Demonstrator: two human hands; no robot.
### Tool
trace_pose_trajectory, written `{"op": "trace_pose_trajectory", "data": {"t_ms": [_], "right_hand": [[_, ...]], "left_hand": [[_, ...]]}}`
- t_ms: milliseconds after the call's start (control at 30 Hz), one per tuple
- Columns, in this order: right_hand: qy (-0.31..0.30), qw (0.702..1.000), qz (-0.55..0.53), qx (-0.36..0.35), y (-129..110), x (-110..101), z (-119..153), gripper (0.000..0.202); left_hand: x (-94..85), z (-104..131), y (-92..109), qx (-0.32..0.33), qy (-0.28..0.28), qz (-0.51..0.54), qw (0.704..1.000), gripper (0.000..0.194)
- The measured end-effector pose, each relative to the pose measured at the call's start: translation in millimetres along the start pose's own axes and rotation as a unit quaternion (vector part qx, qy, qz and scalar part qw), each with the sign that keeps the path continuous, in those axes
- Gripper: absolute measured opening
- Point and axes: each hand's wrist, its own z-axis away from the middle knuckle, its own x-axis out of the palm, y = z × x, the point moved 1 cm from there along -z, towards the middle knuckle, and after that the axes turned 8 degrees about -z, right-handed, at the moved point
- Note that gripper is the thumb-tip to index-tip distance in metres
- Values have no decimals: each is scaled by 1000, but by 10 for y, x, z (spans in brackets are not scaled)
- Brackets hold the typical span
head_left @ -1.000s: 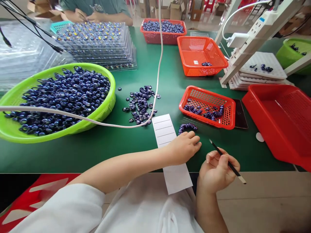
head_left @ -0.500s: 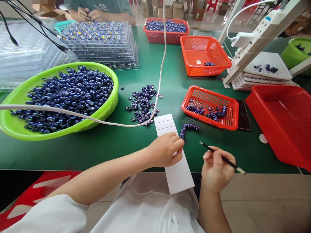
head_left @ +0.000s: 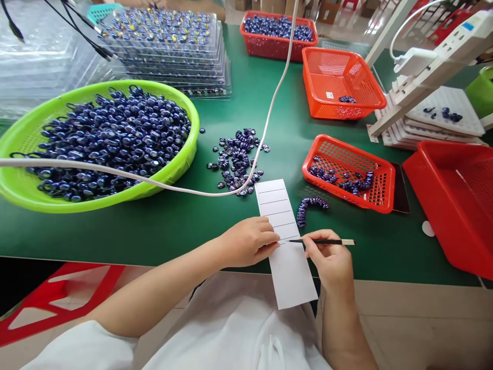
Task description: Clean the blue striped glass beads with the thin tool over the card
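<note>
A white paper strip marked with several dark lines lies across the table edge and hangs toward my lap. On its left side rests my left hand, fingers curled and pressed together; whatever they pinch is hidden. My right hand grips slim black tweezers with a pale end, their tip over the strip close to my left fingertips. Just beyond, a curved row of dark blue shiny ring-like pieces lies on the green table. A loose pile of similar pieces is left of the strip's top.
A green basket heaped with dark looped pieces stands at left, a white cable crossing it. Stacked clear trays are behind. Red baskets and a red bin fill the right, near a power strip.
My right hand has moved left, bringing the tweezers onto the strip. My left hand has shifted off the curved row, and more lines show on the strip. The view has shifted slightly.
</note>
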Motion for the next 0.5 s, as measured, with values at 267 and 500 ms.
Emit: {"op": "trace_pose_trajectory", "data": {"t_ms": [267, 500], "right_hand": [[-6, 999, 28, 15, -63, 19, 13, 22], [-9, 999, 39, 5, -33, 14, 17, 22]], "left_hand": [[5, 4, 5, 59, -91, -51, 993, 18], [19, 12, 1, 60, -93, -53, 992, 15]]}}
